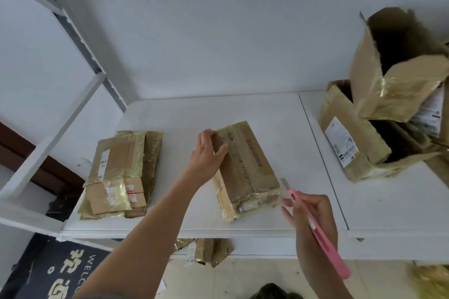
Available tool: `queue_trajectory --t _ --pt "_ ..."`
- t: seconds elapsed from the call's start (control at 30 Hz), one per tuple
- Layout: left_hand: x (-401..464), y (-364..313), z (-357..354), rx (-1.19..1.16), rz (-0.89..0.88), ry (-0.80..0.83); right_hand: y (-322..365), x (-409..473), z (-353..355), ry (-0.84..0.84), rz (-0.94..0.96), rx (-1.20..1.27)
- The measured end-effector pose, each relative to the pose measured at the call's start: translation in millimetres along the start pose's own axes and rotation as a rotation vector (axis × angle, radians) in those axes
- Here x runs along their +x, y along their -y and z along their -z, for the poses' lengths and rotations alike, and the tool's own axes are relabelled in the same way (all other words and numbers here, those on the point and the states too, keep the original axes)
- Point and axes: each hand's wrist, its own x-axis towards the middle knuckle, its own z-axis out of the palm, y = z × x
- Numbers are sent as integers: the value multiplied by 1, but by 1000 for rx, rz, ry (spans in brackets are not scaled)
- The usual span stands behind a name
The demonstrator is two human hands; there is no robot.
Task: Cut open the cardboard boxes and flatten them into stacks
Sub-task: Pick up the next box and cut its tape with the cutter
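white tabletop (255, 109) against a pale wall, and we go left to right: at the left sits the flattened stack (122, 175), taped cardboard pieces piled flat near the table's front edge. centre stage, the taped box (245, 170) lies on the table, sealed in glossy tape, one end toward the person. left hand (209, 153) is on its far left corner, fingers curled over the edge and thumb on top, gripping it steady. coming in from the right, the right hand (313, 218) pinches a pink utility knife (318, 228), blade tip out and just beside the box's near right corner, looks ready to slit the tape there. further right, the open boxes (379, 109) lean in a heap, torn flaps up, not yet flattened. now the risks, as i read it: glossy tape may let the blade skid toward the steadying hand if the cut runs that way; with a grip on one corner only, the box may swivel under the blade; and it sits close to the table's front edge, so a hard push could slide it off.
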Motion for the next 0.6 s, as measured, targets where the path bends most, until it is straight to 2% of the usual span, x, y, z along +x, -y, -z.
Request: queue_trajectory --t 0.13,0.27,0.3,0.37,0.43,0.5,0.6 --pt "-8 -8 8 57 25 -34 7 5 -15 -112 -43 153" --pt "-21 -22 21 423 182 -44 13 49 -16 -115 -80 173" --pt "-26 -26 22 520 165 -84 13 58 -17 -97 -91 157" --pt "-30 -30 19 602 -30 -163 12 71 -22 -73 -134 174" --pt "-27 -32 11 562 -245 -46 12 76 -28 -54 -197 240" --pt "-25 -29 -2 554 -280 137 12 76 -30 -65 -251 317" --pt "-24 -22 -15 665 -268 157 6 75 -27 -144 -266 375"
